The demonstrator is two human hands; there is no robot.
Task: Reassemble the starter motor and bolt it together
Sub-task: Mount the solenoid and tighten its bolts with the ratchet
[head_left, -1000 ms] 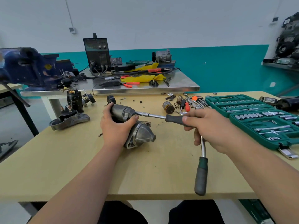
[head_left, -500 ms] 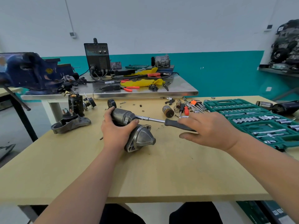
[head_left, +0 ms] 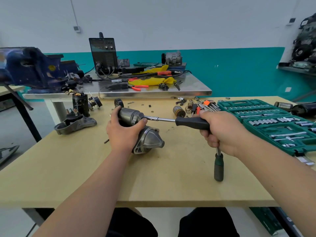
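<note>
A grey starter motor [head_left: 148, 141] lies on the wooden table [head_left: 85, 168], its cone-shaped nose pointing right and toward me. My left hand [head_left: 123, 132] grips the cylinder on top of it. My right hand [head_left: 220, 130] holds the black handle of a nut driver [head_left: 191, 122], whose steel shaft and socket meet the cylinder's end by my left thumb. A ratchet wrench [head_left: 218, 168] with a dark green grip lies on the table, its head hidden under my right hand.
An open green socket set [head_left: 266, 120] sits at the right. Loose parts lie behind: an armature [head_left: 178, 111], springs, hex keys [head_left: 207, 106], a second housing [head_left: 75, 124] and a black motor body [head_left: 80, 104]. A blue vise [head_left: 30, 69] stands on the steel bench.
My right hand has closed round the driver's black handle, where half a second ago its fingers lay looser over it. The left hand and starter have stayed put.
</note>
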